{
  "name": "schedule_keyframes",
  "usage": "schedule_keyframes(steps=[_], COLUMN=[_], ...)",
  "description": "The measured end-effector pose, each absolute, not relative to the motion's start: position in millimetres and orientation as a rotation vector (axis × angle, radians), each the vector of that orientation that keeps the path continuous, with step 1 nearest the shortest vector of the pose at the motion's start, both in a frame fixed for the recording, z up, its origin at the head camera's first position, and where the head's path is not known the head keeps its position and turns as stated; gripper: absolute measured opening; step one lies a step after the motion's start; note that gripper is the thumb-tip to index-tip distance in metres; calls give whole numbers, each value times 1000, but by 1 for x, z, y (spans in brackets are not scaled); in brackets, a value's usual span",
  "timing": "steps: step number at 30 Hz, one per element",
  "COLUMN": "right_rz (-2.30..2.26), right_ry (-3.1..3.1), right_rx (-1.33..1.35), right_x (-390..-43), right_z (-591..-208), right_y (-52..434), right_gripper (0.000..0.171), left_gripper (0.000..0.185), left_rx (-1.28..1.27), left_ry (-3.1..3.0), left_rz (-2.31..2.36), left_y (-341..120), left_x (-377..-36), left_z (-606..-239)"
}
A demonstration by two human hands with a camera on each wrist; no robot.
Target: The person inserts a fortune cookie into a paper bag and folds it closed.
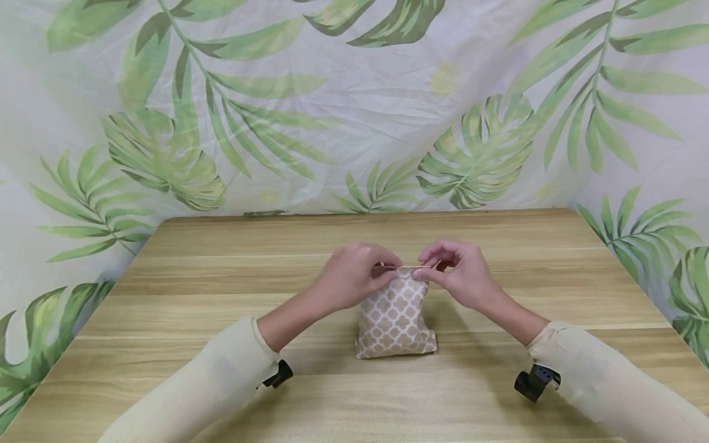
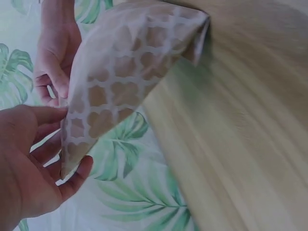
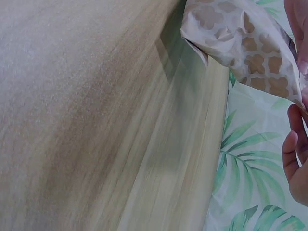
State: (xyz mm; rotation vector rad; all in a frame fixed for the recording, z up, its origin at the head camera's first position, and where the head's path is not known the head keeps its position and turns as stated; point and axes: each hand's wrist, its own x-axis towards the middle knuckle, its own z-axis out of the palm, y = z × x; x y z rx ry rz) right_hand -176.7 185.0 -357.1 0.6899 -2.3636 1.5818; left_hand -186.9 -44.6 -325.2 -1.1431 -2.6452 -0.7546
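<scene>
A small tan bag (image 1: 394, 320) with a white lattice pattern stands upright on the table, its lower part bulging and its top pressed flat. My left hand (image 1: 357, 275) pinches the left end of the top edge between thumb and fingers. At the right end, my right hand (image 1: 458, 271) pinches the same edge. The left wrist view shows the bag (image 2: 120, 67) narrowing toward the fingers of my left hand (image 2: 33, 159). In the right wrist view, my right hand (image 3: 299, 159) is partly cut off at the frame's edge beside the bag (image 3: 240, 43). What the bag contains is hidden.
The wood-grain table (image 1: 210, 271) reaches back to a leaf-printed cloth (image 1: 365, 111) that hangs behind it and at both sides. A black wrist camera (image 1: 279, 374) sits under the left sleeve, and another black camera (image 1: 534, 383) under the right one.
</scene>
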Motion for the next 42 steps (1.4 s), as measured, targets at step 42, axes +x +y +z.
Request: schedule_keyframes(steps=[42], right_rz=[1590], right_ry=[-2224], right_rx=[797], right_x=[-173], right_z=[-358], right_y=[189], right_gripper=[15], left_gripper=[11], left_rx=[-1173], left_ry=[-2514], left_rz=[-729], left_y=[-33], left_x=[-192], left_z=[-332])
